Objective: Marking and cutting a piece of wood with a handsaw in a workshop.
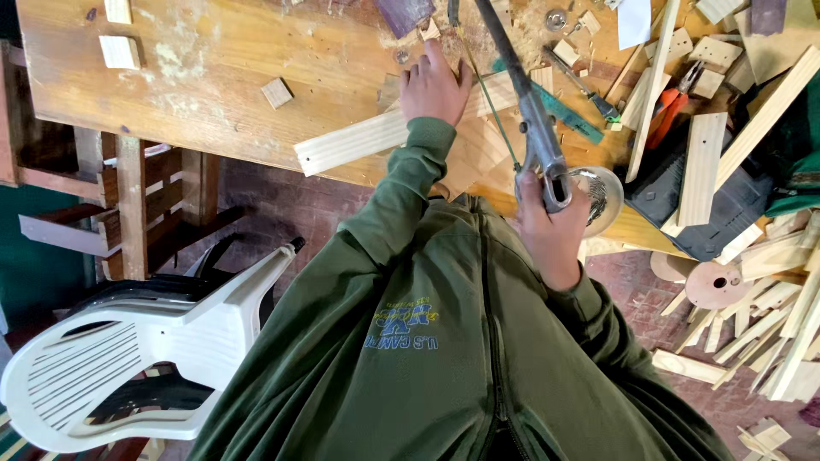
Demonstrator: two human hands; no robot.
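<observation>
L hand [434,85] pressed flat on pine strip [389,132] lying across workbench [213,60], R hand [547,224] fisted round hacksaw [521,98] grip w/ blade over strip: prob best w/ firm hold-down, long even strokes.

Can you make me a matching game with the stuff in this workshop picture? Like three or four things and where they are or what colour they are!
Things:
1. hacksaw
2. long wooden strip
3. plastic chair
4. pliers

Descriptions:
A. white, on the floor beside the workbench
B. orange handles, lying among the wood scraps
C. pressed flat on the workbench under the left hand
D. handle gripped in the right hand

Pairs: 1-D, 2-C, 3-A, 4-B
</observation>
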